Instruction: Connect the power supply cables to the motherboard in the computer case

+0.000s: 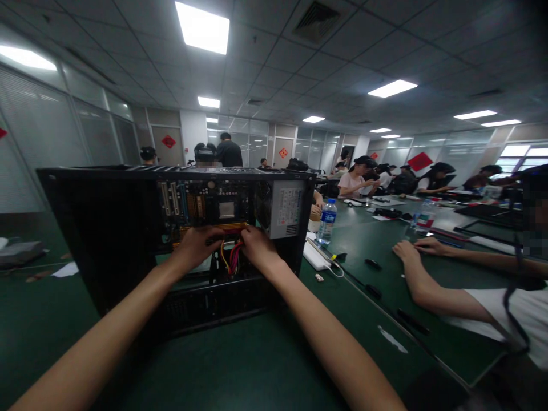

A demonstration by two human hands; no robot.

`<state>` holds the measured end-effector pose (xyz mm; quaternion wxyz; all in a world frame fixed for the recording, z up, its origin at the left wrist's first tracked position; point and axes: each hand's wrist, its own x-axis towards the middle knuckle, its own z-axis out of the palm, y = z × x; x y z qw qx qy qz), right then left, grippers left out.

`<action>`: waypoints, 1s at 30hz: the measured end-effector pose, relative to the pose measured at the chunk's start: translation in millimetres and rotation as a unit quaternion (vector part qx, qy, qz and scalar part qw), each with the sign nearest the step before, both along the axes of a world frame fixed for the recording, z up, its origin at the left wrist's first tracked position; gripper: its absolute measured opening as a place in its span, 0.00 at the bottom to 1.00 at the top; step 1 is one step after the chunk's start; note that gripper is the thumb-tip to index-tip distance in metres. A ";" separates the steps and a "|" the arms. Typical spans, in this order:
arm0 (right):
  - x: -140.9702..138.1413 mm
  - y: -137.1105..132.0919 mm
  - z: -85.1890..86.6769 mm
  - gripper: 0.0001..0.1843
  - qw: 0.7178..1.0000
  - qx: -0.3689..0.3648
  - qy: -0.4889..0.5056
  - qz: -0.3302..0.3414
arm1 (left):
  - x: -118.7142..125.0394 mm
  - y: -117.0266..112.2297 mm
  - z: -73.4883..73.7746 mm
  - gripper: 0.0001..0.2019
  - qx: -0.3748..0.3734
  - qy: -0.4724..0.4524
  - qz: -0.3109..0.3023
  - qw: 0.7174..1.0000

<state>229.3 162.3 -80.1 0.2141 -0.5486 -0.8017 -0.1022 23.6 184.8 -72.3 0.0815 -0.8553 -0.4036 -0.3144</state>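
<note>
An open black computer case (103, 228) stands on the green table (257, 365), its motherboard (205, 205) and power supply (286, 210) showing. Both my arms reach inside it. My left hand (197, 244) is curled closed just below the motherboard, on something I cannot make out. My right hand (256, 246) is closed on a bundle of red, yellow and black cables (232, 258) that hangs between the two hands.
A water bottle (327, 221) and a white box with a cable (315, 257) lie right of the case. Another person's forearms (422, 274) rest on the table at the right. Several people sit at tables further back. Papers lie at the left.
</note>
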 end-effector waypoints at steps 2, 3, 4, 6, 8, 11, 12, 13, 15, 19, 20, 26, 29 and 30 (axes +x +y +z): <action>0.0 -0.7 -0.2 0.13 1.000 -0.002 -0.002 0.004 | -1.7 -0.5 -6.4 0.09 -0.020 0.000 0.009 1.000; -0.1 -1.3 -0.2 0.14 1.000 -0.003 -0.002 0.001 | -2.6 -1.0 -9.0 0.09 -0.029 0.000 0.013 0.999; -0.2 -2.0 -0.2 0.14 1.000 -0.005 -0.002 -0.003 | -3.3 -1.4 -10.8 0.09 -0.037 0.000 0.017 0.999; -0.8 -3.3 -0.3 0.15 1.000 -0.007 -0.002 -0.018 | -3.6 -1.4 -12.6 0.10 -0.050 -0.002 0.024 0.998; -1.7 -3.8 -1.0 0.17 1.000 -0.008 -0.007 -0.027 | -1.9 0.3 -13.5 0.10 -0.063 0.002 0.025 0.998; -3.2 -3.2 -3.5 0.16 0.999 -0.006 -0.025 -0.020 | 2.1 4.2 -15.7 0.09 -0.067 0.027 0.023 0.997; -3.5 -2.9 -4.3 0.15 0.999 -0.005 -0.029 -0.015 | 3.2 5.3 -16.8 0.09 -0.066 0.042 0.025 0.997; -3.7 -2.6 -5.0 0.14 0.999 -0.004 -0.031 -0.009 | 3.8 6.3 -18.0 0.10 -0.064 0.058 0.027 0.996; -3.6 -2.4 -5.7 0.12 1.000 -0.002 -0.029 -0.002 | 3.4 7.4 -20.3 0.11 -0.063 0.086 0.037 0.994; -3.0 -2.5 -5.7 0.12 1.000 -0.002 -0.021 0.004 | -0.4 7.5 -21.9 0.12 -0.070 0.102 0.047 0.991; -3.0 -2.6 -5.5 0.12 1.000 -0.003 -0.021 0.005 | -0.8 7.1 -21.4 0.13 -0.072 0.101 0.043 0.991; -3.6 -5.0 -3.8 0.13 1.000 -0.014 -0.019 0.007 | 6.0 1.3 -14.1 0.13 -0.077 0.109 0.054 0.990; -3.1 -5.8 -3.4 0.13 1.000 -0.008 -0.025 0.010 | 9.3 -1.2 -11.9 0.13 -0.076 0.114 0.058 0.989; -2.9 -5.6 -3.5 0.12 1.000 -0.004 -0.026 0.011 | 10.0 -1.5 -11.6 0.13 -0.077 0.114 0.059 0.989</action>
